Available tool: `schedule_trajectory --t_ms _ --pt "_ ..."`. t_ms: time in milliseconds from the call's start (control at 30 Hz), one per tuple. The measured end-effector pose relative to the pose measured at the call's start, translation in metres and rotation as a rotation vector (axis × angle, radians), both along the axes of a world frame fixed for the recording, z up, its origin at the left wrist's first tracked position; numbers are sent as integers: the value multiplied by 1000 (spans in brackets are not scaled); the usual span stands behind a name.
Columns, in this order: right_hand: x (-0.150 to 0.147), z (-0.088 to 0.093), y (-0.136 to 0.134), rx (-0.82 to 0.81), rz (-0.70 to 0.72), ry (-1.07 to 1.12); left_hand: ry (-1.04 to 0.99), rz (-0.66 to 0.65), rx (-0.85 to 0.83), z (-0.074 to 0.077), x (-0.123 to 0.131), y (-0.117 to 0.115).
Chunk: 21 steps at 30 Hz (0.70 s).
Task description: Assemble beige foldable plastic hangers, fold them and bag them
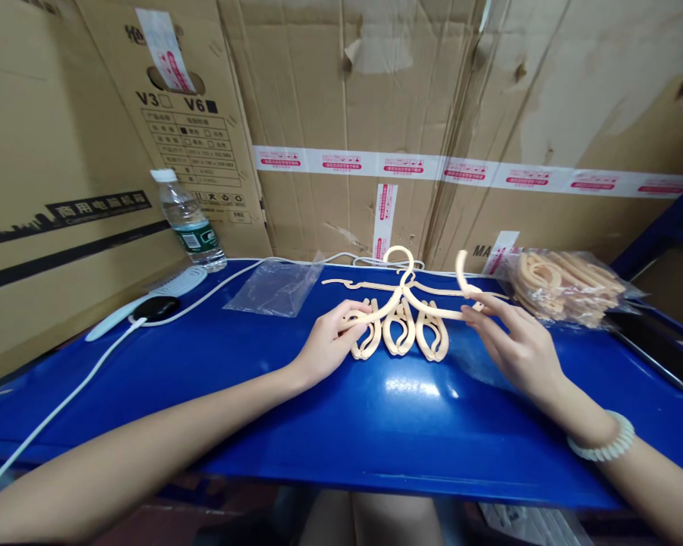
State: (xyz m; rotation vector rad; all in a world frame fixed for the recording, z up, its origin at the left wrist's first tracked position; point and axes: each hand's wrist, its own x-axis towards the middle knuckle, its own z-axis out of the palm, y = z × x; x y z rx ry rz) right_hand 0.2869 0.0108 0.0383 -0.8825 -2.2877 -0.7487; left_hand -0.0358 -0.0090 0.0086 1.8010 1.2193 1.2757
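Note:
A beige plastic folding hanger (pixel 441 311) is held up between both hands, its hook pointing upward. My left hand (pixel 327 341) is closed on the end of its left arm. At the other side, the fingers of my right hand (pixel 517 345) pinch the right arm, where an end piece sticks up at an angle. Behind it, another unfolded hanger (pixel 444 291) lies on the blue table (pixel 341 432). Three folded hangers, the left one (pixel 366 352), the middle one (pixel 398 347) and the right one (pixel 434 352), lie in a row just below the held hanger.
A clear bag of folded hangers (pixel 563 280) and a dark phone (pixel 663 349) lie at the right. An empty plastic bag (pixel 276 287) lies left of centre. Farther left are a water bottle (pixel 190 224), a hairbrush (pixel 176 282) and a white cable (pixel 85 390). Cardboard (pixel 341 83) lines the back.

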Motion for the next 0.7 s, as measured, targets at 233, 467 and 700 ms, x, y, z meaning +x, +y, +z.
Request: schedule_trajectory --t_ms 233,467,700 --pt "-2 -7 9 -227 93 393 -38 -16 -35 2 2 -3" --pt "2 -5 18 -752 245 909 -264 -6 -116 0 2 2" --pt "-9 -2 11 -997 371 1220 -495 60 -120 0 2 6"
